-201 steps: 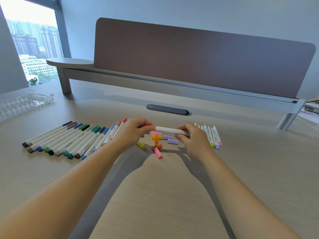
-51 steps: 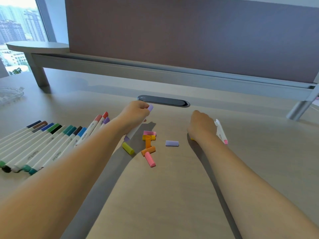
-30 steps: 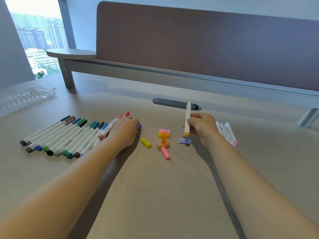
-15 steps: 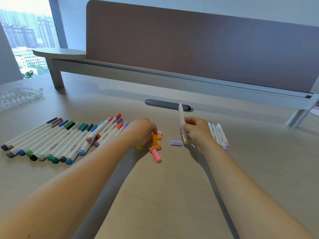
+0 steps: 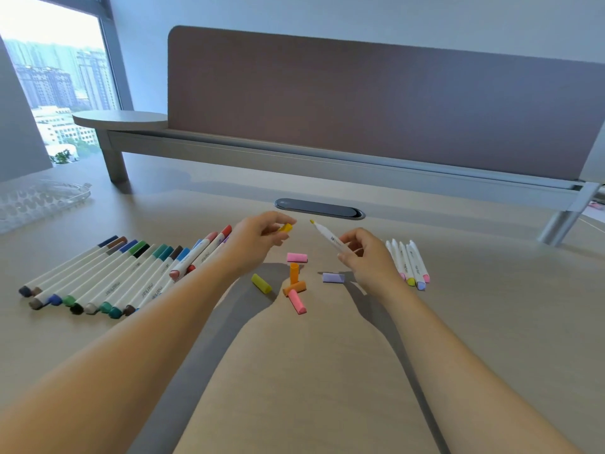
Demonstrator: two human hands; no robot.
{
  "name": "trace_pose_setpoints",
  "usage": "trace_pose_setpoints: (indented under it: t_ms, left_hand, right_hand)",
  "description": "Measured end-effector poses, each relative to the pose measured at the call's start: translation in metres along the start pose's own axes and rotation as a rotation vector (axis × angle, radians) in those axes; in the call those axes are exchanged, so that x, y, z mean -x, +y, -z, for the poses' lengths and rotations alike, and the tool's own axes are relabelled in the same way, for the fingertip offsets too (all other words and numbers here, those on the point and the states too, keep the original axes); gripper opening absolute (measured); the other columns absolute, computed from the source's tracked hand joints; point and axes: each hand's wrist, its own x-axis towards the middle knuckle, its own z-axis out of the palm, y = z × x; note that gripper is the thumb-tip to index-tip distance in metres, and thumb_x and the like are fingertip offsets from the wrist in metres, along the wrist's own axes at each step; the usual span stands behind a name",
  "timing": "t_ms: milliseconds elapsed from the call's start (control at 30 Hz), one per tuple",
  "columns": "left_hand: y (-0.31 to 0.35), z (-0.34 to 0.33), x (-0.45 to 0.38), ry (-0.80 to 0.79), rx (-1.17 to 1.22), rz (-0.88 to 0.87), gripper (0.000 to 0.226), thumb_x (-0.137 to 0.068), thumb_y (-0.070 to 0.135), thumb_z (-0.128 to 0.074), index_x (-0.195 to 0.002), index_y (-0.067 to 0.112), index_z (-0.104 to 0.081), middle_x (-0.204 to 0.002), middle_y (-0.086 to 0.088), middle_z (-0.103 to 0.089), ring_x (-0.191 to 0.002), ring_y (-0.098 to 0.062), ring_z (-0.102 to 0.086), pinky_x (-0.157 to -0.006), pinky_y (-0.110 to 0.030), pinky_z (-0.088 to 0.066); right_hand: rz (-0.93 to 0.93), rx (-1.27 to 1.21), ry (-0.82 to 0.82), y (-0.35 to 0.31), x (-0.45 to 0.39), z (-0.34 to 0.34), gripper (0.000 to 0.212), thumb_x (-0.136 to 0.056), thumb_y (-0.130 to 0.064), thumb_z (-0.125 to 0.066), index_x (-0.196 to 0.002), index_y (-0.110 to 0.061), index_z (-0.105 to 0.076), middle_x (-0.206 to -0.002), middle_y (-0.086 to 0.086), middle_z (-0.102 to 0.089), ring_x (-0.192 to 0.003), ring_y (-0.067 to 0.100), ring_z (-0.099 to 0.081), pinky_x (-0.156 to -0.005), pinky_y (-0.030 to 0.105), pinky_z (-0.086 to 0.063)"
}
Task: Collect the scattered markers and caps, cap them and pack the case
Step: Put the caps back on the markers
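Two bare forearms reaching forward from the near edge across a pale desk

Just nearer than the hands, loose caps lying on the wood: pink cap closest, orange cap touching its far end, yellow cap below the left hand, upright orange cap, lilac cap just inside the right wrist, second pink cap between the hands

Right hand raised, fingers curled round a white marker, bare yellow tip angled up and left toward the other hand

Left hand raised, thumb and fingertips pinching an amber cap, close to the tip but apart from it

Out past the left wrist, a long row of capped markers; just outside the right hand, a few uncapped markers lying side by side, touching

Far left, well apart from both hands, a clear case; farther back, a dark grommet and a brown divider

Likely step: pressing cap onto tip. Risks: cap mouth meeting the tip off-axis, smearing ink on fingers or bending the nib; light pinch letting the cap slip and drop among the loose ones; amber shade perhaps a mismatch for a yellow tip, given a plainer yellow one lying below; cap pushed only partway, then coming loose in the case
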Motion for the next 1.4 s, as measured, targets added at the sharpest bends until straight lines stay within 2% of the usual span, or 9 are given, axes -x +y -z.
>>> trace_pose_setpoints:
  t_ms: [100,167,267,367,667,800,1133,1267,1400]
  left_hand:
    - [0.005,0.003,0.004,0.041,0.131,0.037,0.014,-0.092,0.008,-0.047,-0.106,0.011,-0.052,-0.097,-0.003,-0.059,-0.087,-0.014,-0.056,-0.084,-0.025,-0.045]
    - [0.006,0.004,0.006,0.087,0.258,0.084,0.008,-0.092,0.009,-0.047,-0.100,0.010,-0.048,-0.097,-0.007,-0.060,-0.078,-0.012,-0.057,-0.074,-0.020,-0.047]
    - [0.008,0.005,0.008,0.113,0.491,0.163,0.018,-0.094,0.009,-0.045,-0.111,0.008,-0.049,-0.096,-0.010,-0.061,-0.074,-0.010,-0.058,-0.072,-0.018,-0.047]
    - [0.011,0.006,0.009,0.127,0.598,0.212,0.023,-0.094,0.009,-0.045,-0.116,0.008,-0.052,-0.088,-0.006,-0.062,-0.075,-0.012,-0.060,-0.072,-0.020,-0.048]
    - [0.019,0.003,0.014,0.094,0.558,0.267,0.013,-0.089,0.009,-0.052,-0.078,0.014,-0.051,-0.076,-0.003,-0.060,-0.069,-0.012,-0.059,-0.070,-0.021,-0.049]
    - [0.020,0.000,0.015,0.106,0.402,0.219,0.015,-0.089,0.011,-0.053,-0.074,0.014,-0.052,-0.072,0.000,-0.059,-0.065,-0.010,-0.053,-0.066,-0.019,-0.046]
    - [0.032,-0.013,0.005,0.095,0.322,0.146,0.018,-0.092,0.014,-0.048,-0.097,0.000,-0.058,-0.067,0.000,-0.056,-0.059,-0.008,-0.049,-0.053,-0.009,-0.044]
    - [0.040,-0.023,-0.003,0.095,0.444,0.158,0.010,-0.093,0.011,-0.046,-0.095,0.005,-0.053,-0.084,-0.007,-0.057,-0.072,-0.013,-0.059,-0.069,-0.018,-0.049]
    - [0.049,-0.030,-0.012,0.070,0.646,0.231,0.032,-0.095,0.007,-0.041,-0.127,0.007,-0.038,-0.094,-0.008,-0.054,-0.094,-0.023,-0.059,-0.079,-0.030,-0.049]
  right_hand:
    - [0.036,0.033,0.000,-0.004,0.005,-0.001,0.018,-0.092,-0.008,-0.051,-0.110,-0.007,-0.052,-0.101,0.003,-0.048,-0.079,0.007,-0.046,-0.049,0.004,-0.039]
    - [0.048,0.056,0.004,-0.007,0.008,-0.002,0.019,-0.092,-0.010,-0.051,-0.111,-0.008,-0.052,-0.102,0.000,-0.049,-0.089,0.010,-0.046,-0.064,0.010,-0.040]
    - [0.065,0.067,0.006,-0.011,0.012,-0.002,0.019,-0.093,-0.013,-0.052,-0.112,-0.011,-0.055,-0.099,-0.002,-0.052,-0.092,0.011,-0.048,-0.076,0.021,-0.041]
    - [0.104,0.073,0.006,-0.015,0.016,-0.001,0.021,-0.092,-0.012,-0.052,-0.112,-0.012,-0.058,-0.107,0.003,-0.059,-0.092,0.010,-0.049,-0.068,0.015,-0.042]
    - [0.147,0.051,-0.010,-0.025,0.023,0.000,0.024,-0.092,-0.011,-0.052,-0.115,-0.010,-0.060,-0.114,0.005,-0.061,-0.095,0.008,-0.048,-0.079,0.021,-0.039]
    - [0.159,0.047,0.001,-0.026,0.023,0.000,0.022,-0.092,-0.013,-0.053,-0.111,-0.007,-0.062,-0.097,0.003,-0.059,-0.086,0.011,-0.049,-0.064,0.016,-0.040]
    - [0.118,0.051,0.059,-0.025,0.015,0.016,0.020,-0.091,-0.008,-0.053,-0.103,-0.003,-0.068,-0.096,0.014,-0.066,-0.079,0.017,-0.050,-0.065,0.024,-0.039]
    - [0.098,-0.010,0.046,-0.021,0.013,0.017,0.024,-0.092,-0.009,-0.051,-0.111,-0.004,-0.066,-0.091,0.008,-0.060,-0.081,0.015,-0.049,-0.063,0.019,-0.039]
    - [0.032,-0.148,0.077,-0.013,0.005,0.018,0.027,-0.095,-0.009,-0.045,-0.116,-0.006,-0.063,-0.097,0.005,-0.059,-0.087,0.018,-0.051,-0.064,0.020,-0.043]
